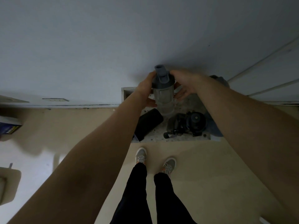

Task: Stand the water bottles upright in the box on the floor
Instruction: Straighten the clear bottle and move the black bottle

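I hold a clear bottle (163, 97) with a grey flip lid upright between both hands, above the far part of the white box (169, 140) that stands on the floor against the wall. My left hand (145, 89) grips its left side, and my right hand (186, 83) wraps its right side near the lid. A black bottle (148, 123) leans or lies at the box's left. At the right sits a dark bottle (193, 123) with a strap, its round lid facing up. My right arm hides the box's right edge.
My two shoes (140, 156) stand on the beige floor just in front of the box. A blue and yellow carton (8, 128) lies at the far left, a beige object (8, 183) below it. White door panels (267, 70) are at the right.
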A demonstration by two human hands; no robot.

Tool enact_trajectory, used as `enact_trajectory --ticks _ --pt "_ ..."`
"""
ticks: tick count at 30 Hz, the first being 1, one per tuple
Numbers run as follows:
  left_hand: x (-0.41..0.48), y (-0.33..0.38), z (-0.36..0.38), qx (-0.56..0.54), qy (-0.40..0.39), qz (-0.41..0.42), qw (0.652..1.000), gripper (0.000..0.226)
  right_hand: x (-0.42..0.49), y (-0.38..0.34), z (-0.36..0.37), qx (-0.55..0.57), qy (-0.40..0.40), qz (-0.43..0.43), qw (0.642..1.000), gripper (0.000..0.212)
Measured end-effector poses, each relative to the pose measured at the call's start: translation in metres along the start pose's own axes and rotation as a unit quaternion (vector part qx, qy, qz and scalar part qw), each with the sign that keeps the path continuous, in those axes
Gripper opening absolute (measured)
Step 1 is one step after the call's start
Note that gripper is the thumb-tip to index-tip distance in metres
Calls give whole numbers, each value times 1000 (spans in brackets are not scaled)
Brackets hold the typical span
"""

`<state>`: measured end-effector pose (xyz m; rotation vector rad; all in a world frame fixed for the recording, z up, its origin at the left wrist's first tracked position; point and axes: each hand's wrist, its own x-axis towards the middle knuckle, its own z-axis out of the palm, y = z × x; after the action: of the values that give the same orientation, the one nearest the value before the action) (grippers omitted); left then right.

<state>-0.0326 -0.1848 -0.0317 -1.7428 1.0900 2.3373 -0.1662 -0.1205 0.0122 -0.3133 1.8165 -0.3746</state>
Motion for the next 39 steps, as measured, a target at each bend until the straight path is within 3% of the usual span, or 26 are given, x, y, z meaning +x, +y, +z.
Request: enact_trajectory --ticks 4,10,14,19,33,39 --pt "-3 -3 7 -3 9 22 1000 56 -7 2 0 7 18 -16 1000 48" --pt "-12 -7 30 -14 29 83 996 37 -23 15 -7 53 51 -58 996 26" --pt "-19 -16 45 16 -9 110 994 21 -34 23 -10 104 55 -39 992 29" --pt "-21 -21 58 93 -10 131 987 51 -40 33 -16 105 62 -17 992 33" --pt "-40 -24 67 158 2 139 978 54 -65 41 -21 29 92 -45 994 37" --pt "-64 -44 23 204 63 146 966 66 -109 31 -19 -24 161 -170 972 19"
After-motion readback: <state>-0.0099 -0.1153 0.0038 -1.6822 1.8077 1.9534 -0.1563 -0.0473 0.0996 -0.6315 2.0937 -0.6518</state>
